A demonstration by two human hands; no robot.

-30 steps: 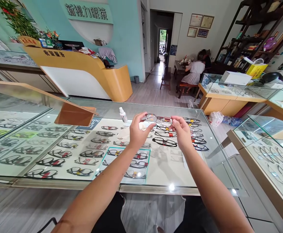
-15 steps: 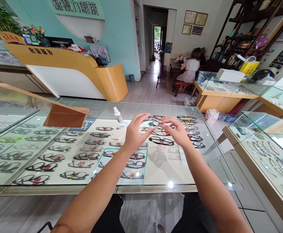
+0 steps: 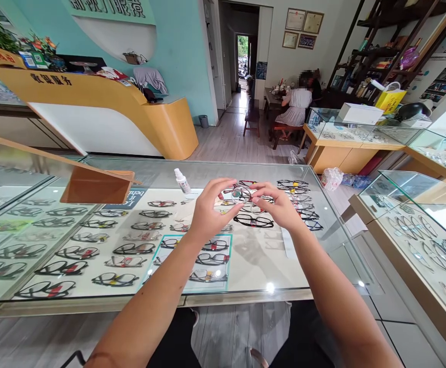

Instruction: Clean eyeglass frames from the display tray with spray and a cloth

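Over the glass counter, a thin-rimmed pair of eyeglasses (image 3: 241, 193) is held up between my two hands. A round lens with a greenish mark on it shows in the gap between the fingertips. My left hand (image 3: 212, 208) curves round it from the left, thumb below and index finger above. From the right, my right hand (image 3: 276, 205) pinches the frame with thumb and fingers. How much of the frame lies behind the fingers is hard to make out. Just below, a black-framed pair of glasses (image 3: 253, 221) lies among other frames. A pale cloth (image 3: 180, 211) is partly hidden behind my left hand.
A white spray bottle (image 3: 182, 181) stands at the counter's far side. Rows of glasses (image 3: 134, 248) show under the counter glass. A brown wooden stand (image 3: 97, 185) is at left. More display cases (image 3: 418, 240) stand right; a person (image 3: 297, 105) sits at a table behind.
The view has shifted slightly. Both hands stay around the eyeglasses, with the right fingers a little closer to the left ones and the lens slightly turned.
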